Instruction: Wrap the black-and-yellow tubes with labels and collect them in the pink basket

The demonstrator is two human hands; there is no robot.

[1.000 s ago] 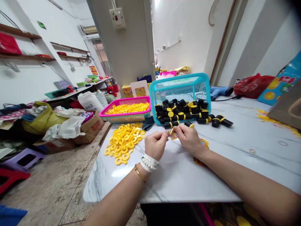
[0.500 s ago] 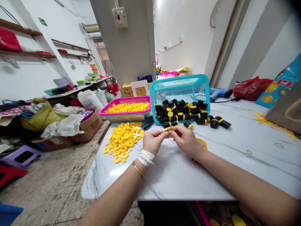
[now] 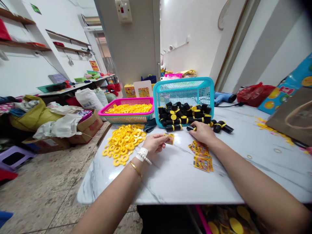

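Observation:
My left hand [image 3: 153,144] pinches a small yellow printed sticker [image 3: 169,138] just above the white marble table [image 3: 175,172]. My right hand [image 3: 202,132] reaches forward and closes its fingers on a black cylinder with a yellow band [image 3: 191,128] lying in front of the tipped blue basket [image 3: 185,91]. Many more black-and-yellow cylinders [image 3: 185,115] spill out of that basket. A few more printed stickers [image 3: 201,155] lie on the table under my right wrist.
A heap of yellow plastic rings [image 3: 124,143] lies at the table's left edge, with a pink basket [image 3: 126,112] of more rings behind. A brown paper bag [image 3: 291,122], a red bag [image 3: 254,94] and a blue tool [image 3: 223,97] are at the right. Boxes and bags crowd the floor at left.
My hands, held together on the sticker before, have parted. The right hand has reached forward onto a black cylinder, and the left hand keeps the sticker.

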